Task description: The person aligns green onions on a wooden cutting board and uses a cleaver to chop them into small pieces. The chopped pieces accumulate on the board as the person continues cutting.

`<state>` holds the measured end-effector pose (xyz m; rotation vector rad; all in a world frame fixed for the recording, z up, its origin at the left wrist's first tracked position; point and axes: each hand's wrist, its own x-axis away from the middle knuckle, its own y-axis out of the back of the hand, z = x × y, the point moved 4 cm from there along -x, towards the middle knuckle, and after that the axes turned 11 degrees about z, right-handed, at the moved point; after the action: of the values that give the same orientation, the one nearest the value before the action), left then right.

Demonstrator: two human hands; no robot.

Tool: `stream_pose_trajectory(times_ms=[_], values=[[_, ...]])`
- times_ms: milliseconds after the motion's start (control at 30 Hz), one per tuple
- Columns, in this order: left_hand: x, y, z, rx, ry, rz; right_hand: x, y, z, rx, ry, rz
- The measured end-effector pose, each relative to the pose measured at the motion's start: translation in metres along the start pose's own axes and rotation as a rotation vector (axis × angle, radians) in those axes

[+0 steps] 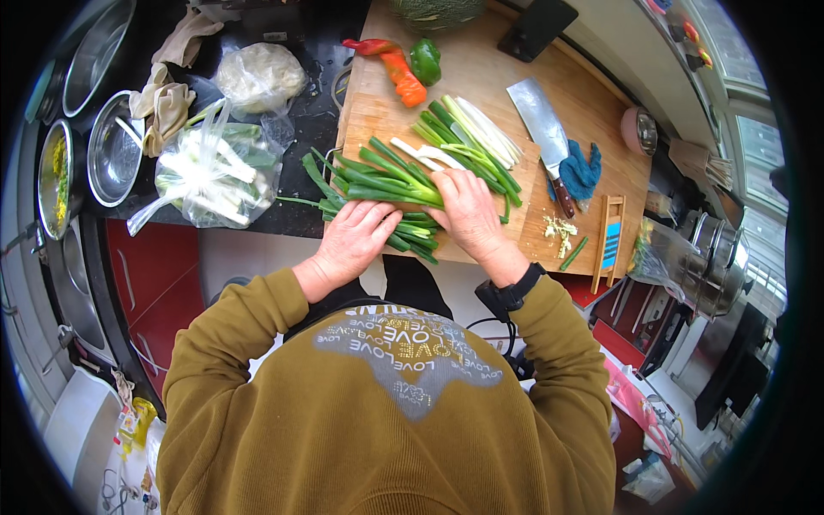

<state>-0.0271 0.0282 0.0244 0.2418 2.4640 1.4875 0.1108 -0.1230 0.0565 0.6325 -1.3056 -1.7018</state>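
Note:
Both my hands rest on a bunch of green scallion leaves (393,178) near the front edge of a wooden cutting board (380,122). My left hand (358,238) curls over the leaves at the left, with its fingertips hidden among them. Around the bunch's right end closes my right hand (468,209). Just beyond lie cut scallion lengths with white stalks (489,132), side by side on the board. More green leaves (415,235) stick out below my hands, past the board's edge. A cleaver (541,122) lies to the right, its wooden handle towards me.
A blue cloth (581,170) touches the cleaver's handle. Chopped bits (559,233) and a wooden-framed grater (608,241) lie at the right edge. Red (396,67) and green peppers (425,62) are at the back. Left are bagged scallions (219,170), bagged dough (261,74) and metal bowls (116,151).

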Motion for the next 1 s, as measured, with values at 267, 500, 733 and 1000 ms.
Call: stream_pose_trajectory(times_ms=[267,500,733,1000], values=[[0.001,-0.001,-0.008,0.053,-0.028,0.010,0.004,-0.006,-0.005,0.006,0.007,0.074],[-0.012,0.000,-0.009,0.145,-0.030,0.030,0.015,-0.007,-0.001,-0.077,0.040,0.052],[-0.028,-0.007,-0.010,0.055,0.038,0.001,0.029,0.008,-0.025,-0.091,0.060,-0.061],[-0.033,-0.012,-0.012,0.018,0.081,-0.031,0.092,0.034,-0.157,0.094,-0.548,0.012]])
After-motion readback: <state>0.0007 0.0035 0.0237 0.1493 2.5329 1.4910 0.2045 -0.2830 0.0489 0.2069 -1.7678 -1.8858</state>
